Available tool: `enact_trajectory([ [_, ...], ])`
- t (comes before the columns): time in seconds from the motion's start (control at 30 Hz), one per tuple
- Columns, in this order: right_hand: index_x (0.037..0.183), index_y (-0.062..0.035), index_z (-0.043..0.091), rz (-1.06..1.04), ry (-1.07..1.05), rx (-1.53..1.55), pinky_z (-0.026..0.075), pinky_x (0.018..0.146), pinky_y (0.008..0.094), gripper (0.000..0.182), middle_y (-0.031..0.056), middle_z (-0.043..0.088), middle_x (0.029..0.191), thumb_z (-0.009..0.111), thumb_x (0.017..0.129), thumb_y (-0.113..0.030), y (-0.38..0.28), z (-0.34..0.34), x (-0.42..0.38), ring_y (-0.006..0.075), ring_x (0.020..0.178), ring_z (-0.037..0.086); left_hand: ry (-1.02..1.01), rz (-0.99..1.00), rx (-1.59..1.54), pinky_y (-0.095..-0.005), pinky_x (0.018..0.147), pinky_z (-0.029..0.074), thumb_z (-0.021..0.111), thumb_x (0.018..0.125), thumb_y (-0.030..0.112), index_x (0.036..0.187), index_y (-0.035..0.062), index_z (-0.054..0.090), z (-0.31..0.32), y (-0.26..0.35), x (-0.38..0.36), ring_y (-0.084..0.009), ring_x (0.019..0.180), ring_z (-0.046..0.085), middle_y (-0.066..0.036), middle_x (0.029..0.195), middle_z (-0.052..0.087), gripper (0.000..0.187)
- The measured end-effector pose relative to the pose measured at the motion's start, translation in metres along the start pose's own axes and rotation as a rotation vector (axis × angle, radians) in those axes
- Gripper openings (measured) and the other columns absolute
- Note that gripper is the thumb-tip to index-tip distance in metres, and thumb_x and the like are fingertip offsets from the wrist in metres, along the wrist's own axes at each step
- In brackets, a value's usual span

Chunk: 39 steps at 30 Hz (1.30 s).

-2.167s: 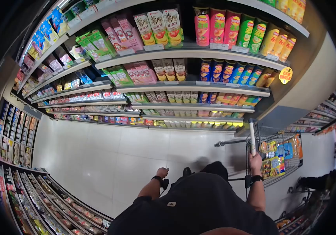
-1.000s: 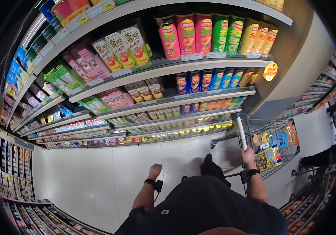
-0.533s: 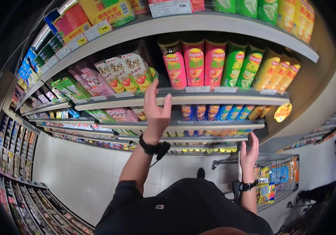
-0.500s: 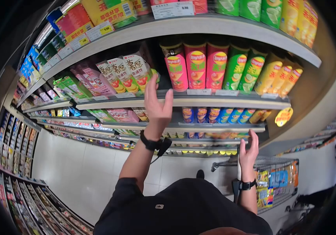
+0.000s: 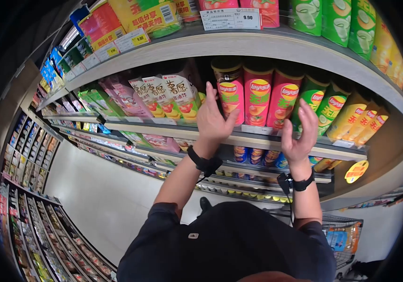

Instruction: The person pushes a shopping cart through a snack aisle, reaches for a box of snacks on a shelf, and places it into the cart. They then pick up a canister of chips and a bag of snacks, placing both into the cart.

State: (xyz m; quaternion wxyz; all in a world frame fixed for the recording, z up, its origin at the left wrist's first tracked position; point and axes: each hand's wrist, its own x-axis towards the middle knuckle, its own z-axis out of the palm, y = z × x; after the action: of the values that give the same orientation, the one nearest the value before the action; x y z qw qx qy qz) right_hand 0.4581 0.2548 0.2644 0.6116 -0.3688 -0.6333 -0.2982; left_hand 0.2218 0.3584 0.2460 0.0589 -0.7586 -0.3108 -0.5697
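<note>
My left hand [image 5: 214, 117] is raised with fingers apart, at the left edge of a row of chip canisters. Nearest to it stands a pink chip canister with a dark top [image 5: 229, 96], overlapped by my thumb in this view. My right hand [image 5: 300, 134] is also open, its fingers in front of a green chip canister [image 5: 312, 98]. Between the hands stand two more pink canisters, one of them a red-topped canister [image 5: 257, 101]. White snack boxes [image 5: 175, 96] stand left of my left hand. Both hands hold nothing.
Yellow canisters [image 5: 349, 123] line the right end of the shelf [image 5: 305, 144]. Above hangs an upper shelf edge [image 5: 276, 43] with more snacks. A shopping cart [image 5: 349, 244] with packages stands at lower right. A round yellow tag [image 5: 356, 172] sticks out at the shelf's end.
My right hand has risen from beside the cart up to the canisters. My left hand has shifted right, from the white boxes toward the pink canisters. The view has moved closer to the shelf.
</note>
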Motion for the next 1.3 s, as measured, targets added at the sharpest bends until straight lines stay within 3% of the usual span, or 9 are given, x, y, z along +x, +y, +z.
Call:
enact_trajectory([
  [0.1, 0.132, -0.0018, 0.055, 0.038, 0.073, -0.072, 0.051, 0.100, 0.0461, 0.048, 0.0234, 0.062, 0.132, 0.071, 0.087, -0.002, 0.007, 0.013, -0.014, 0.0401, 0.118, 0.062, -0.055, -0.098, -0.019, -0.0369, 0.087, 0.056, 0.079, 0.086, 0.026, 0.156, -0.0131, 0.018, -0.005, 0.009, 0.004, -0.0332, 0.097, 0.071, -0.021, 0.116, 0.068, 0.101],
  [0.23, 0.130, -0.0009, 0.056, 0.097, 0.110, -0.133, 0.051, 0.101, 0.0457, 0.046, 0.0241, 0.061, 0.132, 0.072, 0.087, -0.002, 0.006, 0.017, -0.021, 0.0397, 0.118, 0.062, -0.095, -0.062, 0.105, -0.0353, 0.078, 0.058, 0.085, 0.079, 0.022, 0.153, -0.0157, 0.021, -0.001, 0.007, 0.001, -0.0301, 0.088, 0.071, -0.018, 0.109, 0.071, 0.105],
  [0.37, 0.131, -0.0003, 0.057, 0.121, 0.058, -0.204, 0.051, 0.101, 0.0455, 0.048, 0.0234, 0.060, 0.134, 0.072, 0.086, -0.003, 0.005, 0.010, -0.023, 0.0397, 0.120, 0.061, -0.201, -0.206, 0.047, -0.0330, 0.081, 0.057, 0.078, 0.083, 0.027, 0.154, -0.0160, 0.018, -0.004, 0.011, 0.000, -0.0290, 0.093, 0.073, -0.017, 0.111, 0.071, 0.102],
  [0.4, 0.132, -0.0004, 0.056, 0.119, 0.042, -0.227, 0.051, 0.101, 0.0457, 0.048, 0.0236, 0.059, 0.136, 0.072, 0.086, -0.004, 0.006, 0.007, -0.026, 0.0397, 0.122, 0.060, -0.165, -0.183, 0.030, -0.0406, 0.074, 0.057, 0.081, 0.080, 0.035, 0.154, -0.0148, 0.021, -0.002, 0.009, 0.000, -0.0352, 0.088, 0.073, -0.018, 0.108, 0.073, 0.107],
  [0.57, 0.139, -0.0003, 0.050, 0.201, 0.080, -0.283, 0.045, 0.107, 0.0483, 0.056, 0.0254, 0.051, 0.144, 0.072, 0.088, -0.006, 0.012, -0.003, -0.031, 0.0413, 0.130, 0.053, -0.239, -0.217, 0.104, -0.0356, 0.079, 0.055, 0.079, 0.084, 0.035, 0.156, -0.0129, 0.019, -0.007, 0.013, 0.000, -0.0302, 0.092, 0.072, -0.017, 0.107, 0.070, 0.105],
  [0.63, 0.143, 0.0003, 0.045, 0.256, 0.083, -0.249, 0.039, 0.113, 0.0497, 0.061, 0.0266, 0.047, 0.148, 0.072, 0.089, -0.008, 0.016, -0.003, -0.030, 0.0426, 0.133, 0.049, -0.203, -0.175, 0.098, -0.0379, 0.081, 0.056, 0.080, 0.084, 0.035, 0.155, -0.0128, 0.019, -0.005, 0.012, -0.001, -0.0334, 0.094, 0.072, -0.019, 0.109, 0.070, 0.106],
  [0.97, 0.145, 0.0033, 0.043, 0.323, 0.049, -0.155, 0.038, 0.114, 0.0493, 0.062, 0.0280, 0.045, 0.150, 0.070, 0.092, -0.016, 0.022, -0.006, -0.029, 0.0440, 0.135, 0.048, -0.119, -0.060, 0.225, -0.0444, 0.081, 0.055, 0.081, 0.081, 0.030, 0.153, -0.0142, 0.025, -0.001, 0.008, -0.010, -0.0428, 0.094, 0.070, -0.026, 0.108, 0.070, 0.101],
  [1.17, 0.141, 0.0027, 0.046, 0.303, 0.056, -0.112, 0.040, 0.112, 0.0513, 0.058, 0.0300, 0.045, 0.148, 0.071, 0.092, -0.015, 0.022, -0.008, -0.033, 0.0464, 0.134, 0.048, -0.100, -0.042, 0.276, -0.0468, 0.082, 0.053, 0.075, 0.089, 0.042, 0.152, -0.0123, 0.029, 0.000, 0.010, -0.013, -0.0454, 0.094, 0.068, -0.028, 0.108, 0.068, 0.095],
  [1.3, 0.141, 0.0001, 0.048, 0.266, 0.032, -0.091, 0.039, 0.112, 0.0526, 0.059, 0.0291, 0.044, 0.149, 0.073, 0.089, -0.011, 0.023, -0.008, -0.033, 0.0479, 0.135, 0.047, -0.078, -0.063, 0.258, -0.0462, 0.081, 0.052, 0.081, 0.082, 0.045, 0.150, -0.0151, 0.031, 0.002, 0.008, -0.014, -0.0441, 0.093, 0.067, -0.027, 0.106, 0.068, 0.103],
])
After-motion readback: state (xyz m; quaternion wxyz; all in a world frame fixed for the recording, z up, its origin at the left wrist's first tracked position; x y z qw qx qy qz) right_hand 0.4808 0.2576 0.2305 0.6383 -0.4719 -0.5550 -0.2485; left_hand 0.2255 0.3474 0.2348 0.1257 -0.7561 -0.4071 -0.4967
